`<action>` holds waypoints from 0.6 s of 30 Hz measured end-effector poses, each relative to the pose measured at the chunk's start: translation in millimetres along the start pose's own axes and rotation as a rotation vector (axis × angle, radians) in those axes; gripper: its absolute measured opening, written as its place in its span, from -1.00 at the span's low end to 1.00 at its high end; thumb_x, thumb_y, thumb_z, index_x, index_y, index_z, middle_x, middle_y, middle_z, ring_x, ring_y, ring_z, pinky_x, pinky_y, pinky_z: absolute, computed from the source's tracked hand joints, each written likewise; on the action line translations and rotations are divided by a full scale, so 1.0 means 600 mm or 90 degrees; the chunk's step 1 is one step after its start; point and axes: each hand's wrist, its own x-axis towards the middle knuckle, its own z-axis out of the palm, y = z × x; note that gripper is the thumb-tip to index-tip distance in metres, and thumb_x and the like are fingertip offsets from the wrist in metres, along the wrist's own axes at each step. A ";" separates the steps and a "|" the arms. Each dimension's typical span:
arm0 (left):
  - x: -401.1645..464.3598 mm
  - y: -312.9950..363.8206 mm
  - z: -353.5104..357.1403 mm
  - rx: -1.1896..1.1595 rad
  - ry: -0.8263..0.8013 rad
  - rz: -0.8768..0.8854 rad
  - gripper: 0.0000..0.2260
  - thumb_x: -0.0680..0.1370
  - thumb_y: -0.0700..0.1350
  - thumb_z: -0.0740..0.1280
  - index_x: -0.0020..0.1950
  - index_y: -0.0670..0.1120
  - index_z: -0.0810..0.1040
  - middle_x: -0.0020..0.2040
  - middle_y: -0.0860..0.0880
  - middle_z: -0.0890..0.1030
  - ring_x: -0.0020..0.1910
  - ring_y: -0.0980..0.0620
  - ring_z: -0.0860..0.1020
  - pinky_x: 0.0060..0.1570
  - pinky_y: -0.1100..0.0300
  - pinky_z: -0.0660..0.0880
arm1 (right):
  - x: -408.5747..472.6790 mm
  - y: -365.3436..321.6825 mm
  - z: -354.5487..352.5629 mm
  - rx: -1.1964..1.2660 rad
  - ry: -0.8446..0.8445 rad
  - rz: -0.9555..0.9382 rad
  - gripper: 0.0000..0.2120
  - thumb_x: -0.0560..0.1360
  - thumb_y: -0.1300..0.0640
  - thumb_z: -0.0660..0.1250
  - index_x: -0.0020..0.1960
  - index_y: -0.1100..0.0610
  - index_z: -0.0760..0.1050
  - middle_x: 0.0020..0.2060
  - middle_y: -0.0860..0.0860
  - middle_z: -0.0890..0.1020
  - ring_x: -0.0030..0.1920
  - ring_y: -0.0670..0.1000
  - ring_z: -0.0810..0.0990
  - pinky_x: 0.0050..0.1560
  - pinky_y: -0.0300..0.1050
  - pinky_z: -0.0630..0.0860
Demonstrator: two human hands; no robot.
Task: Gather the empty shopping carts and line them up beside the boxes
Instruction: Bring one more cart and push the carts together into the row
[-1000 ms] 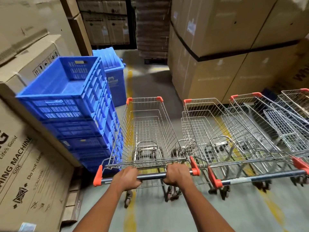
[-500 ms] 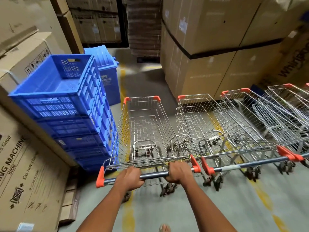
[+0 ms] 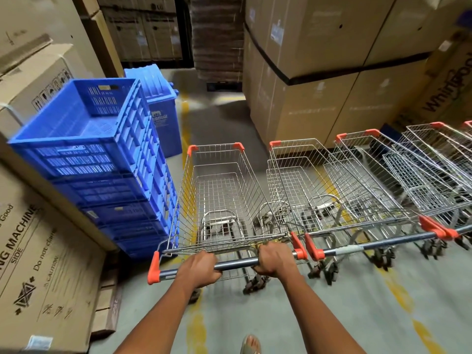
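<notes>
An empty wire shopping cart with orange corner caps stands straight ahead of me. My left hand and my right hand are both closed around its grey handle bar. To its right a row of empty carts stands side by side, the nearest one's handle almost touching mine. Their fronts face the large cardboard boxes stacked at the right.
A stack of blue plastic crates stands close on the cart's left, with a blue bin behind it. Washing machine cartons fill the left side. A yellow floor line runs under the cart. My sandalled foot shows below.
The cart in my hands has drawn closer alongside the row, so its handle end now nearly meets the neighbouring cart's handle. My foot has come into view.
</notes>
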 end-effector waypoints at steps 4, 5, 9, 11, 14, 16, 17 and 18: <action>-0.001 0.001 0.000 0.000 0.006 -0.005 -0.87 0.46 0.07 0.32 -0.19 0.04 0.46 -0.19 0.01 0.54 -0.25 0.04 0.53 -0.31 0.15 0.43 | -0.002 0.001 0.003 -0.025 -0.010 -0.014 -0.61 0.58 -0.31 0.21 -0.06 0.02 0.47 -0.27 -0.07 0.55 -0.27 -0.03 0.59 -0.21 -0.10 0.58; -0.001 0.001 0.001 -0.001 0.004 -0.006 -0.87 0.46 0.07 0.32 -0.18 0.04 0.46 -0.19 0.02 0.54 -0.26 0.05 0.52 -0.32 0.15 0.43 | -0.003 0.001 0.003 -0.029 -0.008 -0.015 -0.61 0.58 -0.31 0.21 -0.06 0.02 0.47 -0.26 -0.07 0.54 -0.27 -0.04 0.58 -0.22 -0.10 0.56; -0.001 -0.001 0.004 -0.012 0.000 -0.024 -0.86 0.43 0.07 0.30 -0.23 0.03 0.46 -0.23 0.03 0.55 -0.27 0.05 0.54 -0.29 0.13 0.55 | -0.005 -0.002 -0.001 -0.025 -0.005 -0.015 -0.62 0.56 -0.30 0.21 -0.10 0.01 0.47 -0.28 -0.08 0.55 -0.29 -0.03 0.58 -0.28 -0.13 0.49; -0.002 -0.003 0.004 -0.020 -0.002 -0.029 -0.85 0.40 0.08 0.29 -0.24 0.02 0.49 -0.25 0.02 0.55 -0.28 0.05 0.55 -0.28 0.13 0.57 | -0.005 -0.004 -0.004 -0.018 -0.010 -0.013 -0.64 0.54 -0.30 0.22 -0.12 -0.01 0.49 -0.30 -0.08 0.56 -0.31 -0.02 0.58 -0.28 -0.14 0.47; -0.004 -0.004 0.002 -0.028 -0.004 -0.018 -0.85 0.39 0.06 0.28 -0.28 0.02 0.42 -0.27 0.03 0.53 -0.28 0.02 0.54 -0.33 0.16 0.46 | -0.003 -0.005 -0.002 -0.024 -0.007 -0.008 -0.62 0.53 -0.32 0.23 -0.13 -0.01 0.49 -0.32 -0.09 0.55 -0.35 -0.02 0.55 -0.31 -0.14 0.41; -0.007 -0.004 0.001 -0.034 0.002 -0.008 -0.85 0.41 0.05 0.30 -0.27 0.03 0.39 -0.27 0.04 0.51 -0.25 0.02 0.54 -0.34 0.16 0.43 | -0.003 -0.006 0.001 -0.019 -0.003 0.000 -0.60 0.54 -0.34 0.22 -0.14 -0.01 0.48 -0.31 -0.09 0.55 -0.35 -0.02 0.55 -0.30 -0.14 0.44; -0.009 -0.004 0.000 -0.032 0.006 0.000 -0.85 0.43 0.05 0.31 -0.25 0.04 0.39 -0.26 0.04 0.51 -0.24 0.02 0.55 -0.33 0.15 0.41 | -0.005 -0.007 0.002 -0.015 -0.001 0.004 -0.60 0.54 -0.34 0.21 -0.13 -0.01 0.47 -0.30 -0.08 0.56 -0.34 -0.03 0.55 -0.27 -0.14 0.48; -0.012 -0.003 -0.001 -0.026 0.012 0.008 -0.86 0.45 0.04 0.31 -0.22 0.04 0.41 -0.25 0.05 0.50 -0.22 0.01 0.55 -0.32 0.15 0.41 | -0.008 -0.008 0.002 -0.013 0.004 0.009 -0.61 0.55 -0.34 0.22 -0.12 -0.02 0.47 -0.29 -0.08 0.56 -0.31 -0.03 0.56 -0.20 -0.12 0.54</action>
